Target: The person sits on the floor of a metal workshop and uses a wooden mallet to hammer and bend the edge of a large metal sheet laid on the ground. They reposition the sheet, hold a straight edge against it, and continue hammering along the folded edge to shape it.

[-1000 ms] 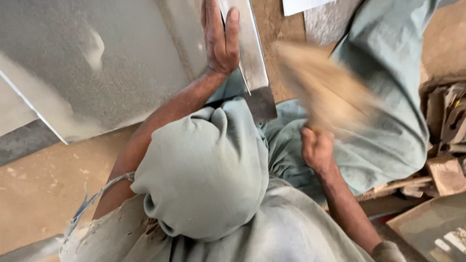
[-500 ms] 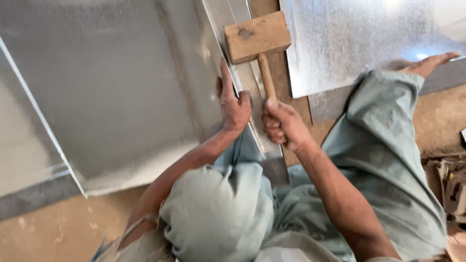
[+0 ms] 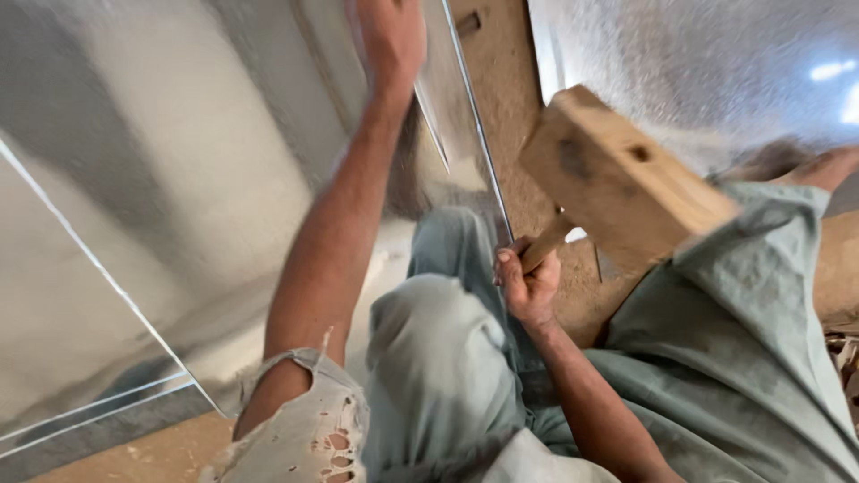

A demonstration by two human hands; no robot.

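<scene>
The left hand (image 3: pixel 391 36) presses flat, unclenched, on the large grey galvanised metal sheet (image 3: pixel 170 179) near its folded edge; the right hand (image 3: pixel 528 286) clenches the raised blocky wooden mallet (image 3: pixel 617 179) by its handle.

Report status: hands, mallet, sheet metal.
Left hand flat on metal sheet. Right hand grips wooden mallet, raised above sheet edge. Nothing in between.
</scene>
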